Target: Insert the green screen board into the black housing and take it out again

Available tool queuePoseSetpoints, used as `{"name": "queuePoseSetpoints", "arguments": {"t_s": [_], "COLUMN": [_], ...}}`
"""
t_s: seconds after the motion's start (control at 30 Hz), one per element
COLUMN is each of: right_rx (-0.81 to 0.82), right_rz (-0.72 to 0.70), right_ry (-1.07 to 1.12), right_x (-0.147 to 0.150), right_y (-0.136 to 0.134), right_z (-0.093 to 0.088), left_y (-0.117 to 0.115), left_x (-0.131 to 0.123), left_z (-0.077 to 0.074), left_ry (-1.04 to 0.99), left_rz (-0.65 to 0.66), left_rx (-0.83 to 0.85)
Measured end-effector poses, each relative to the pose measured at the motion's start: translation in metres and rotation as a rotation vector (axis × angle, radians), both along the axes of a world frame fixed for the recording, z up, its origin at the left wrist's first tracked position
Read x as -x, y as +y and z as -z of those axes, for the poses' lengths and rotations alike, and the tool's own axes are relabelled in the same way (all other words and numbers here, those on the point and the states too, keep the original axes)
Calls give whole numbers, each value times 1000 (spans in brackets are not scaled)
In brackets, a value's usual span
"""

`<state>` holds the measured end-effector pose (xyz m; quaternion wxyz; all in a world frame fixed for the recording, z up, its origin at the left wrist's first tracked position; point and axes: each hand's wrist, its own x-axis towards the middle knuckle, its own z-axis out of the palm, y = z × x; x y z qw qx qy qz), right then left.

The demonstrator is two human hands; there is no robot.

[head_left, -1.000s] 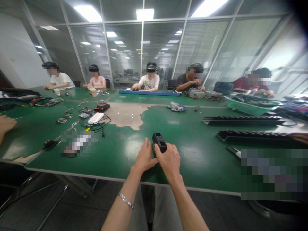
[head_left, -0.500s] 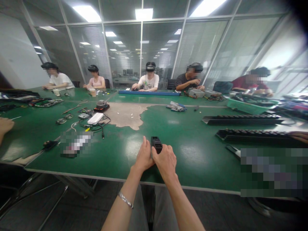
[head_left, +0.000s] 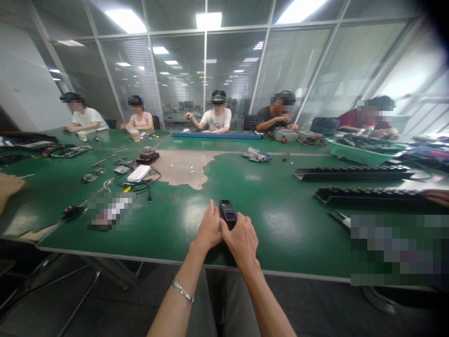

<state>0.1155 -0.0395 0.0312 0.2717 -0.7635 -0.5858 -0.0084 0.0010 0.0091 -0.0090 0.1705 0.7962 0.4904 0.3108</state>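
A small black box-shaped device (head_left: 228, 209) stands between my hands near the table's front edge. Its upper face has dark slots and a small bluish panel at the near end. My left hand (head_left: 209, 227) lies along its left side, the index finger stretched forward and the other fingers largely hidden. My right hand (head_left: 242, 236) wraps the right side and near end, with its thumb just below the panel. Both hands are closed around the device, and they hide its lower part. A silver bracelet (head_left: 183, 291) circles my left wrist.
The green table (head_left: 161, 234) holds a white box with cables (head_left: 139, 173) at left, grey gloves (head_left: 257, 155) ahead, and black slotted rails (head_left: 365, 196) at right. Beyond them is a green basket (head_left: 368, 154). Several people sit across; hands of others show at both sides.
The device's bluish panel shows more plainly, and my right hand has shifted slightly. Across the table, the person in the middle has raised one hand.
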Motion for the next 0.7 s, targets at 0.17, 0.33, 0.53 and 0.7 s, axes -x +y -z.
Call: {"name": "queuePoseSetpoints", "arguments": {"t_s": [0.17, 0.33, 0.53, 0.7], "right_rx": [27, -18, -172, -304], "right_rz": [-9, -46, -77, -81], "right_ry": [25, 84, 141, 190], "right_x": [-4, -5, -4, -16], "right_y": [5, 8, 9, 10], "right_z": [1, 2, -1, -13], "left_y": [2, 1, 0, -1], "left_x": [1, 0, 0, -1], "left_z": [2, 3, 1, 0], "left_ry": [-1, -3, -17, -20], "left_rz": [10, 8, 6, -10], "left_rx": [-11, -25, -31, -8]}}
